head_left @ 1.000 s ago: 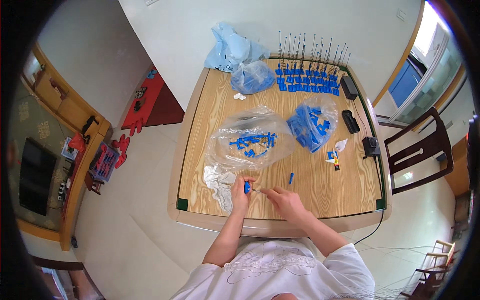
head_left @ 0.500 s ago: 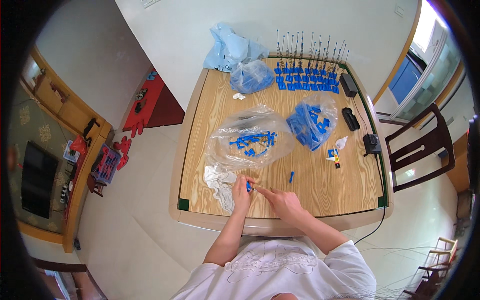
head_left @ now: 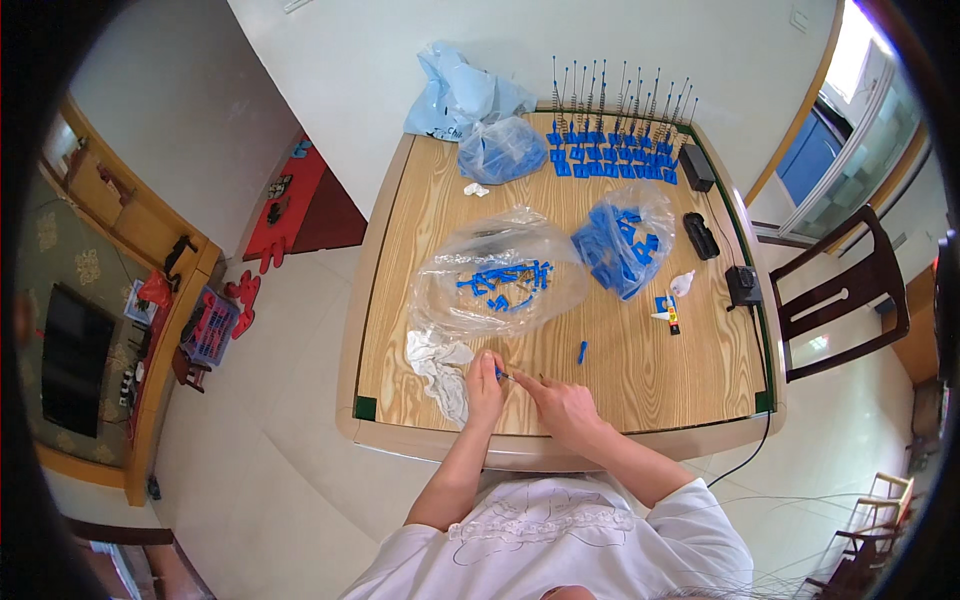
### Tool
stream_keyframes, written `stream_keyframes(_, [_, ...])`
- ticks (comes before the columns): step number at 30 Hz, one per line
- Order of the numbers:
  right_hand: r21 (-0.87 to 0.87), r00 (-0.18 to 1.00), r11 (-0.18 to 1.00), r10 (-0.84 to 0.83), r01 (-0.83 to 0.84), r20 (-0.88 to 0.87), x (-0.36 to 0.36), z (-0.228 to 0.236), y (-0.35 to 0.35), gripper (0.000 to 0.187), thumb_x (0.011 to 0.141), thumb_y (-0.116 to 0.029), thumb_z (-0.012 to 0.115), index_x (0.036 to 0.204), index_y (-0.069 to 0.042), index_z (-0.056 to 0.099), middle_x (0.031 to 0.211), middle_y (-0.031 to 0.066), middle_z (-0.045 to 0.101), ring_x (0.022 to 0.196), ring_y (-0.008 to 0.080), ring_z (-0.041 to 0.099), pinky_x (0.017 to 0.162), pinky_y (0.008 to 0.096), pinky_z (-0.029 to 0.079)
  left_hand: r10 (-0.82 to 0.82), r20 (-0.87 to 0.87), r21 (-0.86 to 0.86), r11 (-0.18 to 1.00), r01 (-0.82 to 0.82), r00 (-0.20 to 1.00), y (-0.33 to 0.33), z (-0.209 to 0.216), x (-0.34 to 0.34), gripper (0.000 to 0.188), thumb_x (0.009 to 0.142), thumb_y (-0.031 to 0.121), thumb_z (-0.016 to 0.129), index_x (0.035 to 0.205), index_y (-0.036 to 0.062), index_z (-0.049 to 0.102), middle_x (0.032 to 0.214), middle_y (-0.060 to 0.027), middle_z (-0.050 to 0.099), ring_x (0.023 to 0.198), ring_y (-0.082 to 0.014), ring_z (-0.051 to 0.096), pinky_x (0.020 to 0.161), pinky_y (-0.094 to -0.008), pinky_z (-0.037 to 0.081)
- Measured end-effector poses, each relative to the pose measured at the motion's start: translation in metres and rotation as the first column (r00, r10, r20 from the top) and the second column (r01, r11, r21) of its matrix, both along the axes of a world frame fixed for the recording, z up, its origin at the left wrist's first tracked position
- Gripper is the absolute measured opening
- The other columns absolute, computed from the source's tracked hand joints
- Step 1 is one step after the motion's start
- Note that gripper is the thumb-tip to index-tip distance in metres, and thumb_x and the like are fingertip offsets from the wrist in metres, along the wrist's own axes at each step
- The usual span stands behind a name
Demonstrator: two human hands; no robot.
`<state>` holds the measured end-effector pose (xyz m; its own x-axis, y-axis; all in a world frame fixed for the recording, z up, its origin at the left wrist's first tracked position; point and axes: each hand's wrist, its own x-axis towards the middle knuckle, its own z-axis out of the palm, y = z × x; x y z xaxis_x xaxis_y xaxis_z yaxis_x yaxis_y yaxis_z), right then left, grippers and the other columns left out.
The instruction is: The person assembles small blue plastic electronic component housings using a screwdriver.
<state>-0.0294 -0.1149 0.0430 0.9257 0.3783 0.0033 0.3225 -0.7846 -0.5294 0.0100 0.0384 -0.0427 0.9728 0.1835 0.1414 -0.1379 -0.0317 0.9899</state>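
Near the table's front edge my left hand [head_left: 486, 388] is closed around a small blue plastic piece [head_left: 499, 373], most of it hidden by the fingers. My right hand [head_left: 563, 405] comes up to it from the right, index finger stretched toward the blue piece. A thin dark part shows between the two hands, and a dark tip pokes out by the right fingers; I cannot tell what it belongs to. Left of my left hand lies a crumpled white cloth [head_left: 437, 368]. One loose blue piece [head_left: 582, 352] lies on the table beyond my right hand.
An open clear bag [head_left: 440, 275] holds blue pieces and springs. Another bag [head_left: 625, 245] of blue parts lies right of it. Glue tube [head_left: 673, 318], black boxes and a black case [head_left: 701, 237] line the right side. Spring-topped blue stands [head_left: 615, 150] fill the back; a chair [head_left: 845, 290] stands right.
My hands stay almost in place. Less of the blue piece shows in my left hand, and the dark tip by my right fingers has come into sight.
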Motion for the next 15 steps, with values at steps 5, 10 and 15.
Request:
stream_keyframes(5, [-0.009, 1.0, 1.0, 0.012, -0.012, 0.009, 0.0, -0.001, 0.002, 0.053, 0.077, -0.004, 0.055, 0.129, -0.016, 0.054, 0.08, 0.0128, 0.061, 0.068, 0.0332, 0.062, 0.06, 0.0438, 0.049, 0.026, 0.022, 0.046, 0.999, -0.027, 0.999, -0.001, 0.002, 0.002, 0.035, 0.102, 0.025, 0.032, 0.075, 0.0078, 0.045, 0.069, 0.0002, 0.041, 0.061, -0.0083, 0.036, 0.057, -0.0248, 0.032])
stream_keyframes(10, [-0.045, 0.982, 0.982, 0.183, -0.185, -0.052, 0.007, 0.012, -0.017, 0.049, 0.078, -0.005, 0.053, 0.126, -0.017, 0.053, 0.083, 0.0128, 0.061, 0.074, 0.0328, 0.064, 0.062, 0.044, 0.05, 0.011, -0.002, -0.135, 0.991, -0.012, 1.0, 0.0, -0.001, 0.003, 0.035, 0.103, 0.029, 0.032, 0.077, 0.0078, 0.043, 0.071, -0.0014, 0.042, 0.062, -0.0092, 0.037, 0.057, -0.0243, 0.032])
stream_keyframes(15, [-0.066, 0.969, 0.968, -0.236, 0.241, 0.068, 0.026, -0.003, -0.079, 0.041, 0.081, -0.004, 0.052, 0.119, -0.016, 0.059, 0.094, 0.0117, 0.061, 0.09, 0.0302, 0.061, 0.073, 0.0416, 0.049, 0.001, 0.012, -0.259, 0.966, 0.002, 1.0, 0.003, -0.001, 0.002, 0.033, 0.103, 0.031, 0.032, 0.082, 0.0069, 0.043, 0.074, -0.003, 0.045, 0.061, -0.0092, 0.039, 0.057, -0.0237, 0.033])
